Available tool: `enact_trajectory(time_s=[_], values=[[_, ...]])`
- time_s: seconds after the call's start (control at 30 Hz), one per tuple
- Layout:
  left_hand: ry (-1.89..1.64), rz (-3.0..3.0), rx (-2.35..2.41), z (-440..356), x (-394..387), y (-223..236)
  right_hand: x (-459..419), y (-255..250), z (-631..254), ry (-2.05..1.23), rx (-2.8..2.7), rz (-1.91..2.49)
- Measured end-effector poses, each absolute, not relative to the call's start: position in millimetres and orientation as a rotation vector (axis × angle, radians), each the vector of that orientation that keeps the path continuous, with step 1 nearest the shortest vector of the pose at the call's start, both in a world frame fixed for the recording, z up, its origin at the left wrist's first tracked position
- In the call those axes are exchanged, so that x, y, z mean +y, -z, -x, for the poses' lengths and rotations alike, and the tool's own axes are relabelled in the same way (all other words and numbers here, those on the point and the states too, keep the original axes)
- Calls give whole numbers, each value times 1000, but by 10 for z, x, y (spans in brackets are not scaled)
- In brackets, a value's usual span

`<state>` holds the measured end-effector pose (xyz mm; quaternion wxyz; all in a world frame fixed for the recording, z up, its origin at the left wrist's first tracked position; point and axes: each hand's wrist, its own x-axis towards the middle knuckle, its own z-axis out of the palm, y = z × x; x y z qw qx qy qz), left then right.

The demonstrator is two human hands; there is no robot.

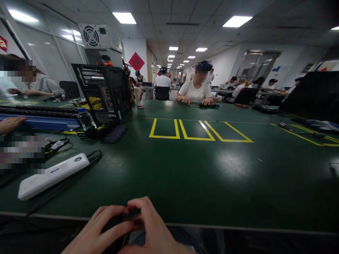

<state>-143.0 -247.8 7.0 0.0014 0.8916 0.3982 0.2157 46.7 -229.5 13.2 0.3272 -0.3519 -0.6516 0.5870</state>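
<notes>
My left hand (102, 227) and my right hand (152, 225) are close together at the front edge of the green tabletop (190, 183). The fingers of both are bent inward, and the fingertips meet or almost meet. Something dark shows between the hands, mostly covered by the fingers; I cannot make out its kind. To the left of my hands lies a long white power strip (54, 176) with an oval button and a black cable (94, 158).
Yellow tape outlines (164, 137) mark the table ahead. An open black computer case (106, 91) stands at left, near a clear bottle (86, 120) and a white cup (138, 97). Across the table sits a person (196, 91). Another person's hand (12, 124) is at far left.
</notes>
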Motion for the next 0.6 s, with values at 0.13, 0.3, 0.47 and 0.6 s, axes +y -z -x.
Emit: enact_trajectory(time_s=[0.13, 0.3, 0.47, 0.6], values=[[-714, -2692, 1281, 1456, -2372, -39, -2185, -188, -386, -1487, -1739, 948], [-743, -2652, 1330, 1658, -2197, -37, -2052, -268, -251, -1289, -1900, 925], [-771, -2415, 1800, 2245, -1978, -69, -1976, -373, -456, -1006, -2111, 923], [-833, -2279, 1992, 2619, -1863, -25, -1823, -396, -943, -877, -2082, 1094]])
